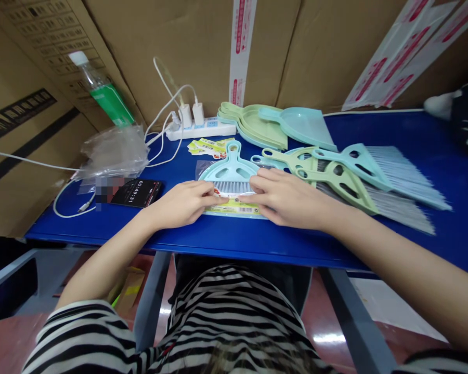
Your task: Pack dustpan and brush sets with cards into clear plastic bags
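Observation:
In front of me lies a light-blue hand brush on a dustpan [234, 165], handle pointing away, its grey bristles toward me. A yellow and white label card [237, 208] lies across its near end, with clear plastic film around the set. My left hand [183, 204] holds the left end of the card, fingers curled and thumb side on it. My right hand [286, 197] is closed over the right end, thumb and bent fingers pressing the card and the set's edge. The fingertips' undersides are hidden.
Several green and blue brushes [347, 182] lie to the right; dustpans [257, 122] are stacked behind. More label cards [208, 147], a power strip [200, 129], a phone [140, 192], plastic bags [115, 153] and a bottle [111, 104] stand or lie left and behind. Cardboard [195, 52] walls the back.

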Demonstrator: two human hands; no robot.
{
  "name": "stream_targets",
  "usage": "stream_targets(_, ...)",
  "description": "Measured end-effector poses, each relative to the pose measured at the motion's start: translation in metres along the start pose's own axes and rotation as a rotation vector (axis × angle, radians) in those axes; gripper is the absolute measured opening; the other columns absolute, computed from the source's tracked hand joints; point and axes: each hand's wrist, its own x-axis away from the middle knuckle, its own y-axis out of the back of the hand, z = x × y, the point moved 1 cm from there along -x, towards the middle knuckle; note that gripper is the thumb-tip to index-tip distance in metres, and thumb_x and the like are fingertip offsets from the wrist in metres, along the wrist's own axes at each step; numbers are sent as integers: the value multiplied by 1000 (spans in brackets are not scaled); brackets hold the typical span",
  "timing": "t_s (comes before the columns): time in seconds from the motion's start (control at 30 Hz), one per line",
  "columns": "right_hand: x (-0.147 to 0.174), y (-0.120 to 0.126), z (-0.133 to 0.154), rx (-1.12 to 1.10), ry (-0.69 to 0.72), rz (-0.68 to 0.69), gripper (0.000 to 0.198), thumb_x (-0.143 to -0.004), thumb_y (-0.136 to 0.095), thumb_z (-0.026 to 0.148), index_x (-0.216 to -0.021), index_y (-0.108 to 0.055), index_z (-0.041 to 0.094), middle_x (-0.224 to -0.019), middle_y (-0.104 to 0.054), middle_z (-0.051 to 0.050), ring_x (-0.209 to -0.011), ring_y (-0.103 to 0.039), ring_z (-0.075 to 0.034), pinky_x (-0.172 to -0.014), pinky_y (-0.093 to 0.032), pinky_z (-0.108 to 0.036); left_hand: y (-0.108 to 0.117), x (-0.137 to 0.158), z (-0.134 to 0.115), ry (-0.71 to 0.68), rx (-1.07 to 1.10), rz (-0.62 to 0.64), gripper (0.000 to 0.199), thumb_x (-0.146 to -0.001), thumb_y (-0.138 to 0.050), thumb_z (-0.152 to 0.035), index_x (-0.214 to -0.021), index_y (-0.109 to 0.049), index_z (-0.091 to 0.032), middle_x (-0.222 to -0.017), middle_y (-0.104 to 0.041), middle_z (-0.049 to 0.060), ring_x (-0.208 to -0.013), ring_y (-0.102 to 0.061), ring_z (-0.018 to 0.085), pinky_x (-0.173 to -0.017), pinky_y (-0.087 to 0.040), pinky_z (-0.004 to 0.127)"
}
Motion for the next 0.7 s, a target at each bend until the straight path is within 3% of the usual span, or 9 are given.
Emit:
stream_targets(0.43,15,14,-25,-278,-81,164,44,-85,-44,9,-110,-78,25,-72,-54,-5,-71,-43,-19,-62,-33,-31,5,7,11,10,10,-91,39,-90,-46,-9,-110,-75,-27,-88,-61,5,-80,-51,18,-71,-47,29)
stream_targets(0.7,21,25,-34,-379,-155,218,45,-81,-42,8,-95,-81,27,-70,-57,-5,-70,-50,-18,-64,-39,-31,11,15,21,71,45,-101,47,-85,-43,-2,-103,-78,-28,-83,-56,5,-80,-48,18,-69,-46,29)
